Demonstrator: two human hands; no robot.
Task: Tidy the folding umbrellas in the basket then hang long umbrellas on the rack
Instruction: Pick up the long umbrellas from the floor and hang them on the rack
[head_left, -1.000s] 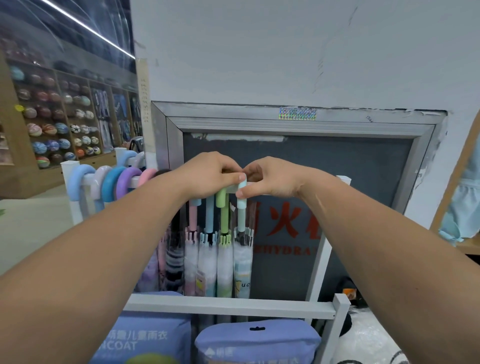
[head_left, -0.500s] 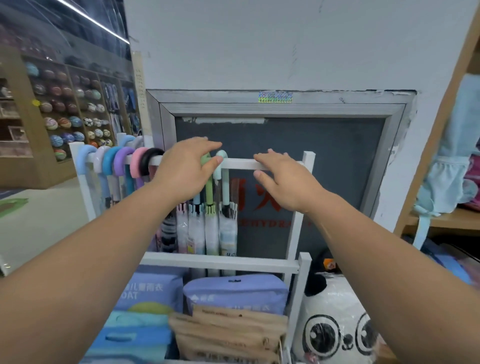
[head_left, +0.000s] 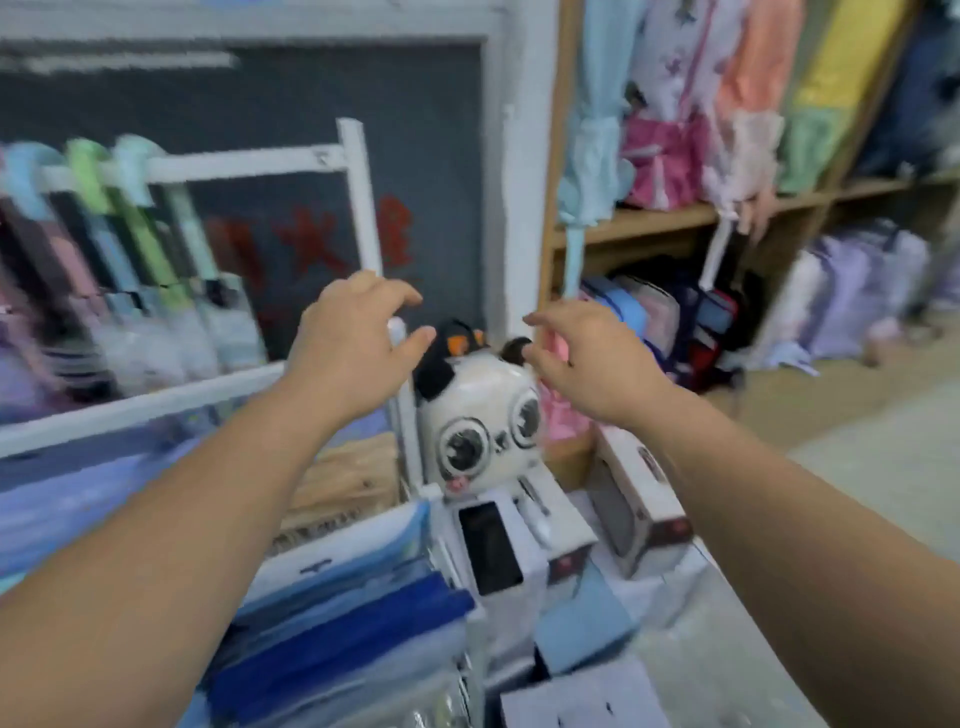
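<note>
Left hand and right hand loosely spread, empty. Left of them, long umbrellas hook by curved handles over the rack rail, so shafts hang free.

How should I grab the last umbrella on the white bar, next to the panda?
On the pale mint umbrella, hold the straight stem just under its hook, reaching from the front. The hook curls over the rail, so it probably lifts up and off.

- Red characters stand on the dark panel behind the white rack; motion blur leaves them unreadable.
- No other text, label or number is legible.
</note>
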